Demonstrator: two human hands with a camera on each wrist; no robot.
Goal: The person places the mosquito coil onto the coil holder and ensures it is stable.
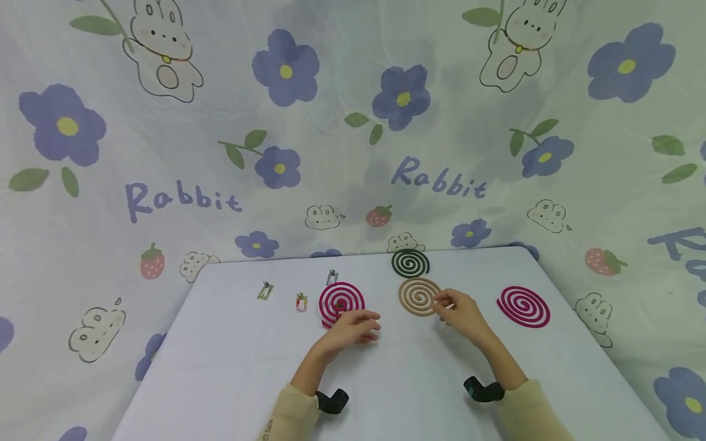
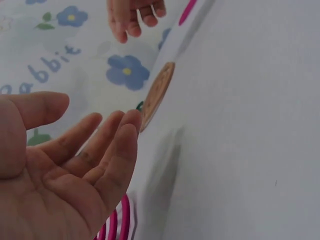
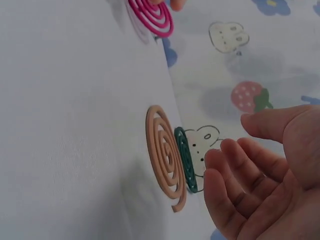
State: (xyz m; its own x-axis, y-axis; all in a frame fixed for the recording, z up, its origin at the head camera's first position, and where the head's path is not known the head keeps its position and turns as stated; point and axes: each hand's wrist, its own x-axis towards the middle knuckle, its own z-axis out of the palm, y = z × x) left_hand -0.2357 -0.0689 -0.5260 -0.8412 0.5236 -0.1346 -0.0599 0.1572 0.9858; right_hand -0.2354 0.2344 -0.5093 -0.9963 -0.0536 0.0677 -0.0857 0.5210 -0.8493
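Observation:
In the head view my left hand hovers just in front of a pink mosquito coil, covering its near edge. A small metal coil stand tip shows at that coil's centre. My right hand is at the right edge of a tan mosquito coil, overlapping it in this view. From the right wrist, the tan coil appears beside the relaxed, slightly bent fingers of the right hand, which hold nothing. The left wrist view shows the left hand holding nothing, palm visible, fingers loosely bent.
Behind the tan coil lies a dark green coil, near the table's back edge. Another pink coil lies at the right. Small metal pieces are scattered left of centre on the white table. A printed rabbit curtain hangs behind.

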